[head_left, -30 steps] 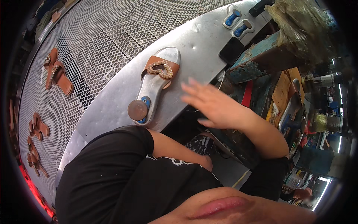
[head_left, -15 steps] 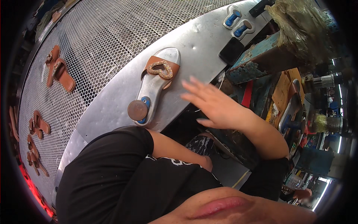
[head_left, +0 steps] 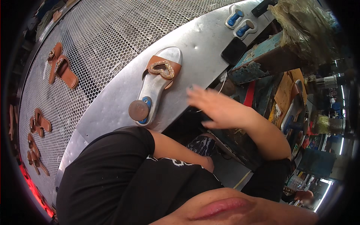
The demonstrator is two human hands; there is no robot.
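Hands: right hand (head_left: 222, 109) blurred, empty, fingers loosely extended near sandal (head_left: 158, 64); left hand hidden, grip unclear.

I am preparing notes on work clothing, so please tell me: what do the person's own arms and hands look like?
The black fabric left sleeve and black fabric right sleeve belong to a black shirt with white print; the arms are bare below them. The right hand is ungloved, with nothing worn at its wrist; its fingers are blurred. The left hand is hidden.
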